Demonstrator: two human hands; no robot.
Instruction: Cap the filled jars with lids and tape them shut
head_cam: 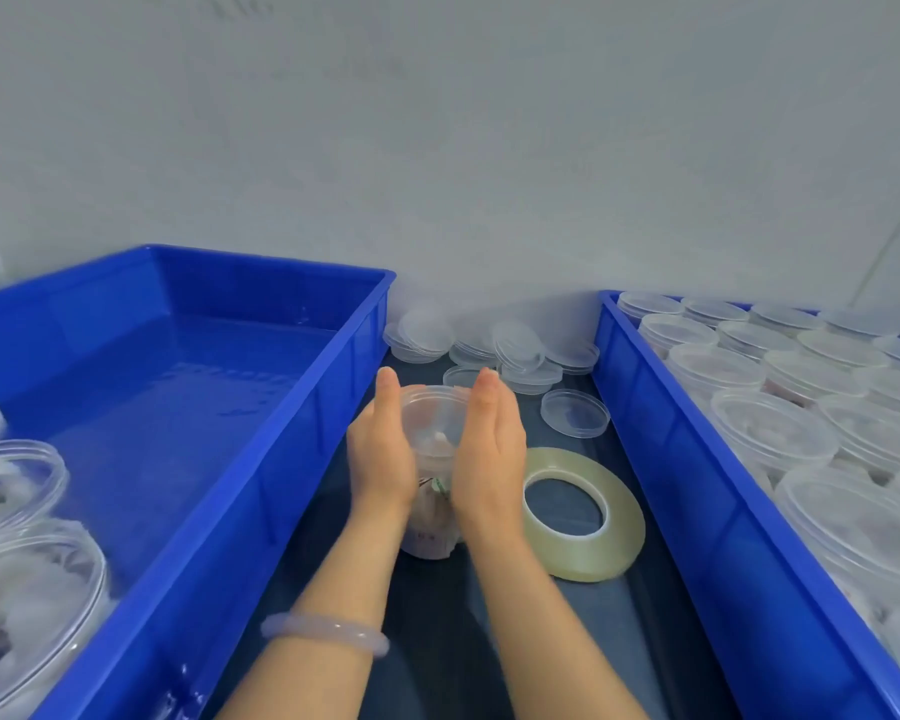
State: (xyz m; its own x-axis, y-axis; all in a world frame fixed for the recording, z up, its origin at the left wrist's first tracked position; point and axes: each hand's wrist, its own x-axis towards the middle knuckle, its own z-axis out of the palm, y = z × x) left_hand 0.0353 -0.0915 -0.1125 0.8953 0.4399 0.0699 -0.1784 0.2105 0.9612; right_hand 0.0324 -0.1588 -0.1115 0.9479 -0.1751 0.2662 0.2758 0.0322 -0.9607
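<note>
Your left hand, right hand flank jar on desk; fingers straight, palms pressing its sides. Tape just right, lids behind, left bin, right bin flanking.

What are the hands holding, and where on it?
The clear jar, between two flat palms: left hand on its left side, right hand on its right side. Fingers are straight, not curled.

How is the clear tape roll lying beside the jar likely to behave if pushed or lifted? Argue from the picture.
Lying flat on the dark tabletop, the tape roll would probably slide rather than roll. Its wide ring with a big open core looks stiff and easy to hook and lift. Stood on edge, it would likely roll away.
</note>
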